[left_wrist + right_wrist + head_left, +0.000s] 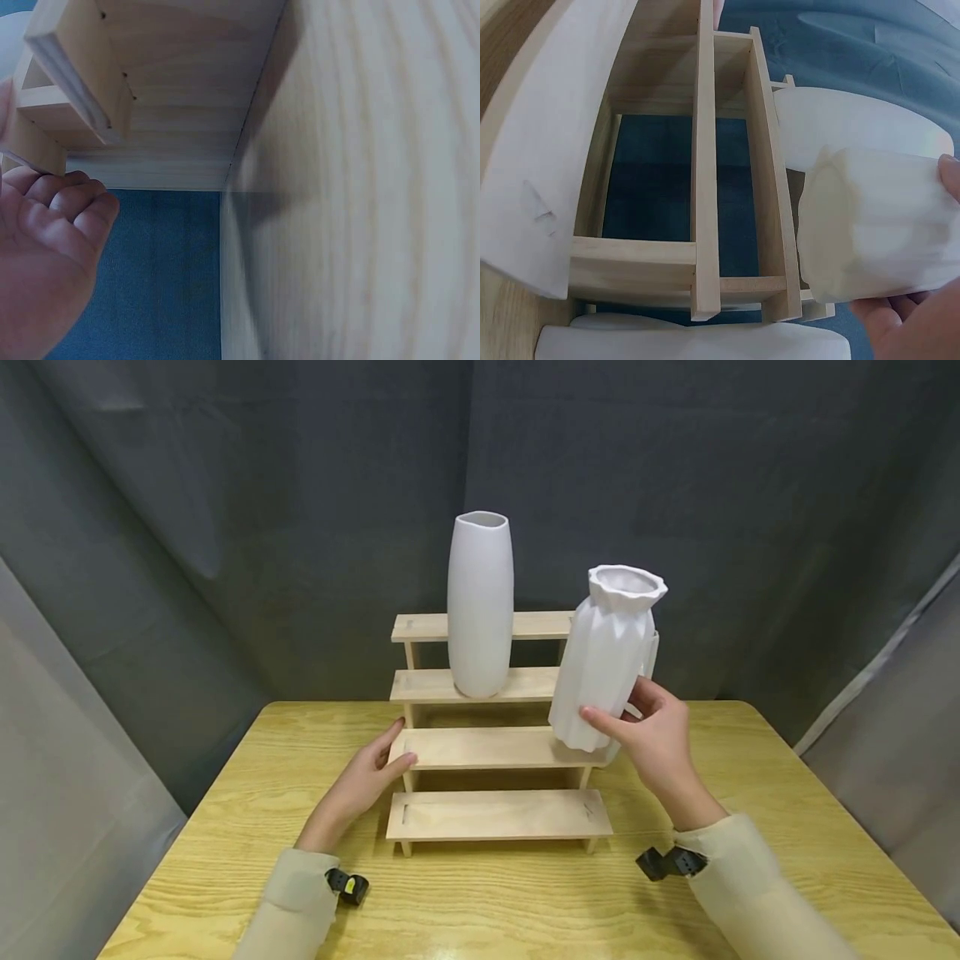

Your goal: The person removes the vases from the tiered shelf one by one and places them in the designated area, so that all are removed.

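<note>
A white pleated vase [603,668] with a scalloped rim leans to the right in my right hand [663,739]. My thumb lies on its near side and the fingers wrap behind it. In the right wrist view, the vase's base [826,225] faces the steps of a wooden tiered stand [498,817]. Whether it touches a step cannot be told. My left hand [367,781] grips the stand's left end at the second step from the bottom, thumb on top; the curled fingers [71,199] show under the wood. A smooth tall white vase [482,610] stands upright on the third step.
Another white object [697,343] is at the stand's right side, mostly hidden behind the pleated vase in the head view. The stand rests on a yellow wood-grain table [480,906]. Grey curtains [337,527] hang behind and at both sides.
</note>
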`<control>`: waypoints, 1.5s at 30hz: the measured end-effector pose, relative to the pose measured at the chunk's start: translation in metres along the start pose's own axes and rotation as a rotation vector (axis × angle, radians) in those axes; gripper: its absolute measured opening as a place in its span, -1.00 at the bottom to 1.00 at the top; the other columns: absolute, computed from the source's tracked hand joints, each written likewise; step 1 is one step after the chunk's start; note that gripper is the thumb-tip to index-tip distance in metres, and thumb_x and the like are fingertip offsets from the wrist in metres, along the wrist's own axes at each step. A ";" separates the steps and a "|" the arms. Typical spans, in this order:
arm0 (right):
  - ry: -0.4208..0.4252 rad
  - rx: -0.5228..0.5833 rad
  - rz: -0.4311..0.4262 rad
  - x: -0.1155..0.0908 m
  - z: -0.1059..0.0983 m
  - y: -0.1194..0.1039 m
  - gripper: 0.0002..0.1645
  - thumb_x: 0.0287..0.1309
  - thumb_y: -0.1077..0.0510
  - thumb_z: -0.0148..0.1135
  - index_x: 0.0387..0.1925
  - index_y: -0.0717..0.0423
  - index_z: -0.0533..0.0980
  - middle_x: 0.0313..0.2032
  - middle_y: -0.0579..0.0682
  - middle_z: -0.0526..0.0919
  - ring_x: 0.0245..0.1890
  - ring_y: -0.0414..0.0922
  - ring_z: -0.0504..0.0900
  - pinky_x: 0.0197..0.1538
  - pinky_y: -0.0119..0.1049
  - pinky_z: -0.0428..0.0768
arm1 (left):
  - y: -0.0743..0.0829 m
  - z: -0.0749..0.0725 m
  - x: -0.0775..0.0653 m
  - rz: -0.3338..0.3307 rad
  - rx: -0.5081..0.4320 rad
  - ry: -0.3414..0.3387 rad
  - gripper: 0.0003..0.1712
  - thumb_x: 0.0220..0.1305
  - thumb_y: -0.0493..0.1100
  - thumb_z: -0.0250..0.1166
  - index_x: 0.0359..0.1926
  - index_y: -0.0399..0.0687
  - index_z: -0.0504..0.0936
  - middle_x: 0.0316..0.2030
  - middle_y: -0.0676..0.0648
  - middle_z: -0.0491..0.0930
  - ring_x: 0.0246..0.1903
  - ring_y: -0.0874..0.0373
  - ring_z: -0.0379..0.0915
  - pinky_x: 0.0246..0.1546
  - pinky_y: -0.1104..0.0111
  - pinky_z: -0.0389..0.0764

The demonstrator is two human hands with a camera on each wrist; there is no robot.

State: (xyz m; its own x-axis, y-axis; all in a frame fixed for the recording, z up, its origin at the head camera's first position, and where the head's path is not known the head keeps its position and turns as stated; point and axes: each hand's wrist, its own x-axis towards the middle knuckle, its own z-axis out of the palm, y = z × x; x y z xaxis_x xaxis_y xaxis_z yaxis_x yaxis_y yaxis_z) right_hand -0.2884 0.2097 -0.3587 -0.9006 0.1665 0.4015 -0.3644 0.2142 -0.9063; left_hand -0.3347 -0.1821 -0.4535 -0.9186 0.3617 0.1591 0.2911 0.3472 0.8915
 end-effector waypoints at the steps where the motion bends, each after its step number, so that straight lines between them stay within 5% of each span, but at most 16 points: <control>1: 0.002 0.002 -0.001 -0.001 -0.001 0.000 -0.26 -0.07 0.10 0.60 0.18 0.14 0.50 0.06 0.05 0.60 0.01 -0.08 0.60 -0.01 -0.42 0.62 | 0.000 0.000 0.000 0.000 0.000 -0.002 -0.11 0.44 0.13 0.17 0.57 0.00 -0.06 0.54 -0.04 -0.16 0.49 -0.05 -0.23 0.43 0.06 -0.01; 45: 0.050 -0.134 0.071 -0.034 -0.047 0.020 -0.15 -0.01 0.16 0.57 0.31 0.24 0.40 0.08 0.06 0.56 -0.05 -0.24 0.61 -0.11 -0.48 0.63 | 0.003 -0.001 0.002 0.015 0.001 0.010 -0.07 0.40 0.19 0.18 0.57 -0.04 -0.04 0.54 -0.03 -0.13 0.49 -0.02 -0.21 0.43 0.08 0.01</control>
State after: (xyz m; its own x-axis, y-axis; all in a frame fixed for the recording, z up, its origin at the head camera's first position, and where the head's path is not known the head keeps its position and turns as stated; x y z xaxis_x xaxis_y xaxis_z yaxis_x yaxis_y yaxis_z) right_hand -0.2536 0.2539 -0.3840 -0.9086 0.2331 0.3467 -0.2628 0.3263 -0.9080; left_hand -0.3355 -0.1809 -0.4502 -0.9167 0.3584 0.1765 0.3052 0.3431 0.8883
